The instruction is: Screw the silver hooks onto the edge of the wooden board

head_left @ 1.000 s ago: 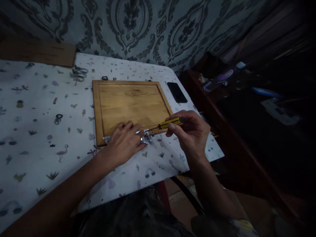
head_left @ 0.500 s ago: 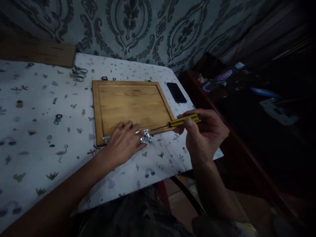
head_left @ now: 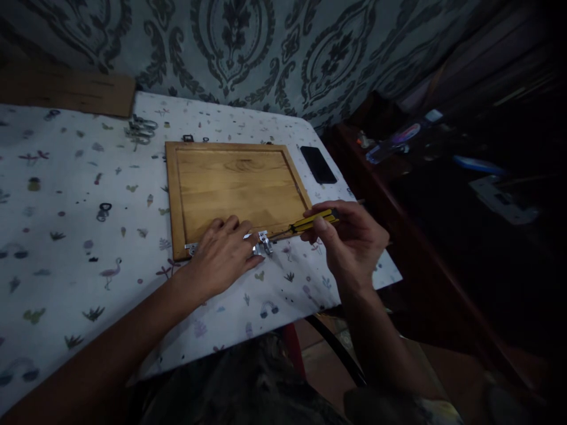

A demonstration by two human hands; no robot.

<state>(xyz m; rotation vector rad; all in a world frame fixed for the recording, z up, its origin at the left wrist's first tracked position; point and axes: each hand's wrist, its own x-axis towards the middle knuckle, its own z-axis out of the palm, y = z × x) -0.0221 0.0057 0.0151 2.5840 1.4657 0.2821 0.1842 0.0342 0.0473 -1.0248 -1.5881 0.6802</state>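
Observation:
A wooden panel (head_left: 239,183) with a raised frame lies flat on the table. Along its near edge runs a shiny metal strip with curved, hook-like parts (head_left: 264,241), much of it hidden under my left hand (head_left: 225,251). That hand presses the strip to the frame, fingers over the wood and thumb along the near side. My right hand (head_left: 349,236) is closed round the yellow-and-black handle of a screwdriver (head_left: 312,221). The screwdriver's shaft slants down left, its tip at or very close to the strip's right end; contact is too small to tell.
A dark phone (head_left: 318,164) lies right of the panel. Several metal hooks (head_left: 140,130) and a small fitting (head_left: 104,212) are on the patterned tablecloth (head_left: 119,271). Cardboard (head_left: 88,91) sits at the back left. A plastic bottle (head_left: 401,139) lies off to the right.
My right hand has moved left with the screwdriver, bringing its tip closer to the metal strip's right end. My left hand stays in place.

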